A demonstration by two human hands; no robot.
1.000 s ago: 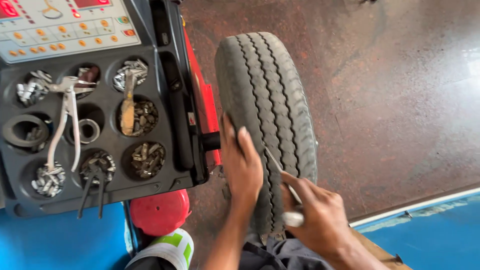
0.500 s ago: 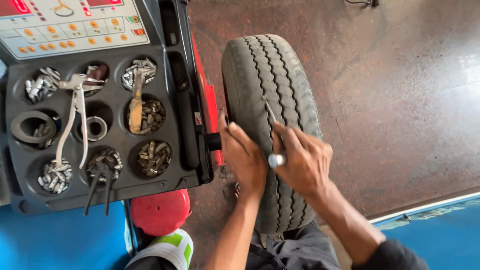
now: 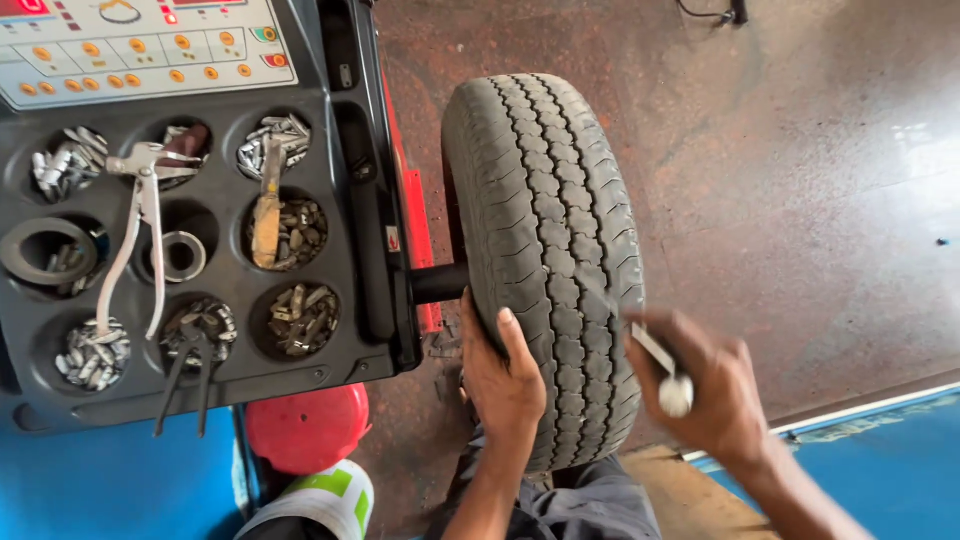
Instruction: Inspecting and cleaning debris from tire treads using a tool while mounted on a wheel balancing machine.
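Left hand (image 3: 505, 385): flat on the tyre (image 3: 545, 240), steadying, gripping nothing.
Right hand (image 3: 715, 395): clasps a small tool (image 3: 665, 370); work close beside the steadying palm.

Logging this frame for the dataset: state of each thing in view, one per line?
tyre: upright, mounted on the machine shaft
left hand: flat on the tyre's tread
right hand: blurred, grip closed on a small tool, just off the tyre
pliers: lying across the tray, closed
tray cups: mostly holding metal weights
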